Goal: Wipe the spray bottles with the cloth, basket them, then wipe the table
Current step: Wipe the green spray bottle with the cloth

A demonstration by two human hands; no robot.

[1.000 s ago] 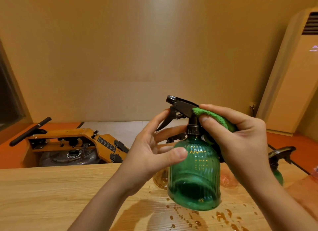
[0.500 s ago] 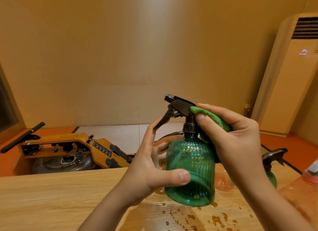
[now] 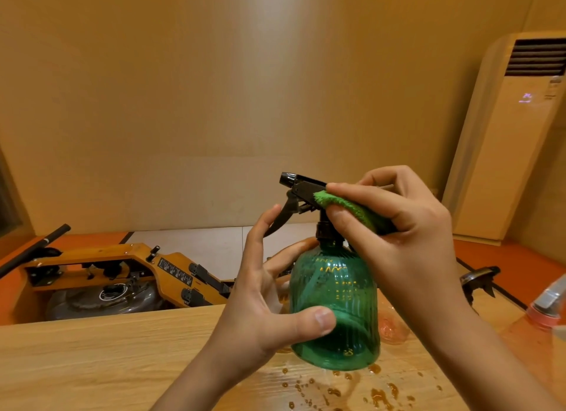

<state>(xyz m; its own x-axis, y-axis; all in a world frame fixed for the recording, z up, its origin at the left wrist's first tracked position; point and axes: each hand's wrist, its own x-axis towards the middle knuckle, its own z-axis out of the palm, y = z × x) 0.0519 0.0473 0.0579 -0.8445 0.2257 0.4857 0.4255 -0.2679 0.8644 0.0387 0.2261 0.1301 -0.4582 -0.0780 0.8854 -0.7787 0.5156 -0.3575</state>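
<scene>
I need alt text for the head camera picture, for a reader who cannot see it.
The left hand holds a green spray bottle over a wet wooden table, while the right hand presses a green cloth against its black spray head.

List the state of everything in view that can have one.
green spray bottle, held slightly tilted, seemingly just off the table.
green cloth, pressed against the sprayer head.
left hand, grips the bottle's body.
right hand, pinches the cloth.
table, wet with droplets below the bottle.
second spray bottle, untouched, mostly hidden behind the right arm.
air conditioner, display lit.
</scene>
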